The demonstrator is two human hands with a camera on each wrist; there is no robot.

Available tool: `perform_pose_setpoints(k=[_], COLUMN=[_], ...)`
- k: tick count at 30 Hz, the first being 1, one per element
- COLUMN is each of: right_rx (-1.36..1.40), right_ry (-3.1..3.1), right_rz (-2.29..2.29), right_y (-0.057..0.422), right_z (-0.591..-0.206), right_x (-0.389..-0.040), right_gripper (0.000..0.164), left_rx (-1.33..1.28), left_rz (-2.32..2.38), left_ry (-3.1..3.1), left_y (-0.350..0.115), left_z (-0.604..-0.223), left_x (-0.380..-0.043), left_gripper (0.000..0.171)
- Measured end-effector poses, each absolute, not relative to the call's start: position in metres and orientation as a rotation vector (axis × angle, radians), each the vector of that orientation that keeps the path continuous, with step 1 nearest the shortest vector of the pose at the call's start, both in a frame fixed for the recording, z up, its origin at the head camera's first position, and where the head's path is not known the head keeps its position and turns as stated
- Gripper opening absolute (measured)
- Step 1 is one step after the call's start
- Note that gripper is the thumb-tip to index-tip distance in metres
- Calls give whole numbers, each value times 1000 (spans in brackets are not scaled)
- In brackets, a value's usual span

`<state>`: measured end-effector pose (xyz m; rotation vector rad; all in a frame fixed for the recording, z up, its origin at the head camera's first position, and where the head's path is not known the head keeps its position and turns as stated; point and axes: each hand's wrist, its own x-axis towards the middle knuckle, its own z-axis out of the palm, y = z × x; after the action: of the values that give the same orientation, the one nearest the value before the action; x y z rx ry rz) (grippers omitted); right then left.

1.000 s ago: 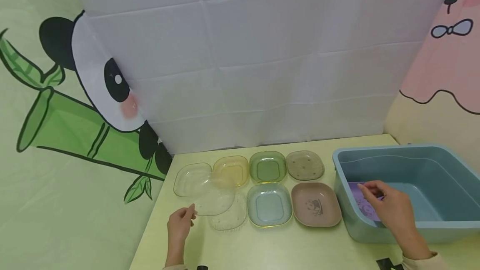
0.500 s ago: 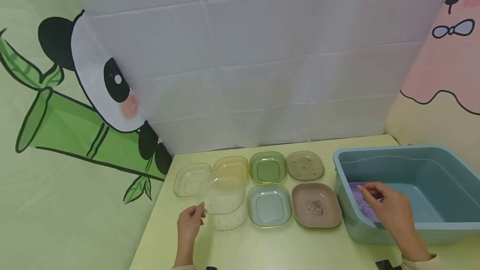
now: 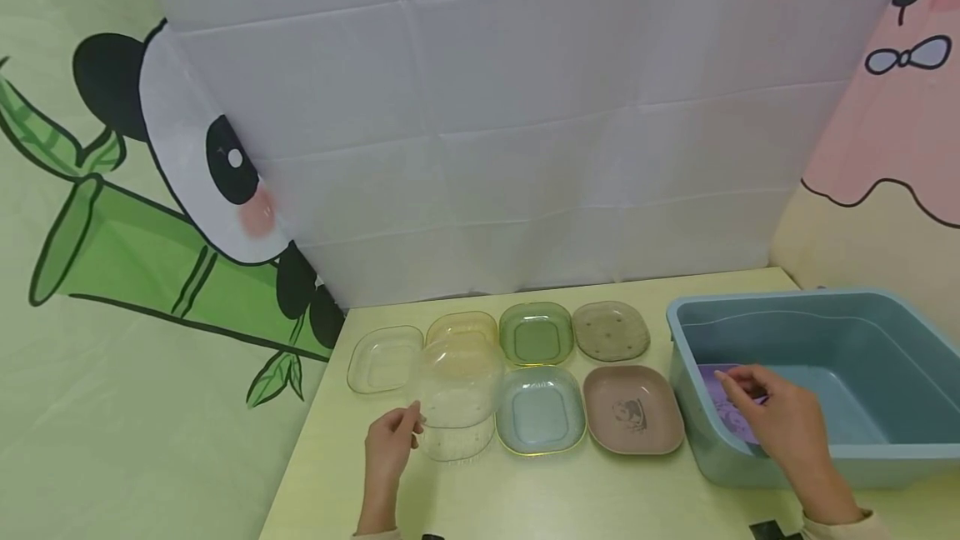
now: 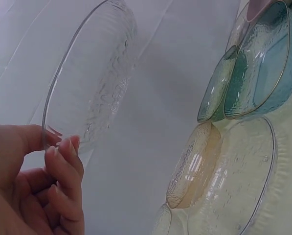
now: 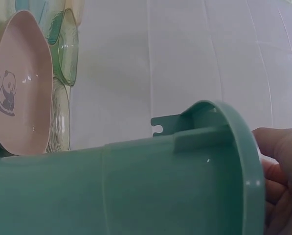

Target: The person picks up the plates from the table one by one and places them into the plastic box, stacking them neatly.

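Observation:
My left hand (image 3: 390,442) pinches a clear plate (image 3: 459,382) by its near-left edge, holding it above the table. In the left wrist view that clear plate (image 4: 89,78) is tilted, with thumb and fingers on its rim. Beneath it, overlapped in the head view, lies another clear plate (image 3: 456,442) with a ridged edge. My right hand (image 3: 783,415) hangs over the near-left rim of a blue-green basin (image 3: 885,450), fingers loosely curled. A purple plate (image 3: 727,415) lies inside the basin under those fingers. In the right wrist view the basin wall hides part of the hand (image 5: 285,166).
Plates stand in two rows on the table: a clear one (image 3: 384,359), a yellow one (image 3: 463,323), a green one (image 3: 536,333), a greyish dotted one (image 3: 611,330), a blue one (image 3: 540,411) and a brown panda one (image 3: 633,409). A white cloth (image 3: 480,148) hangs behind.
My left hand has carried the clear plate to the right, from between the leftmost plates to above the ridged clear plate. The right hand has stayed in place over the basin.

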<state>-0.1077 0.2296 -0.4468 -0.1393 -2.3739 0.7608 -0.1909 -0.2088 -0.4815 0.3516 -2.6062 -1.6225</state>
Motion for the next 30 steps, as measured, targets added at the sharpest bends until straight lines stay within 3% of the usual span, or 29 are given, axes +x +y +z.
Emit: perform_pose_setpoints(k=[30], right_rx=[-128], right_ry=[-2317], right_rz=[781], right_y=[223], right_z=[-449], right_x=[-109], right_gripper=[6], left_rx=[315], left_rz=[-1813], left_ry=[-2428], left_y=[-161], left_z=[-492], left_x=[-173], left_gripper=[32])
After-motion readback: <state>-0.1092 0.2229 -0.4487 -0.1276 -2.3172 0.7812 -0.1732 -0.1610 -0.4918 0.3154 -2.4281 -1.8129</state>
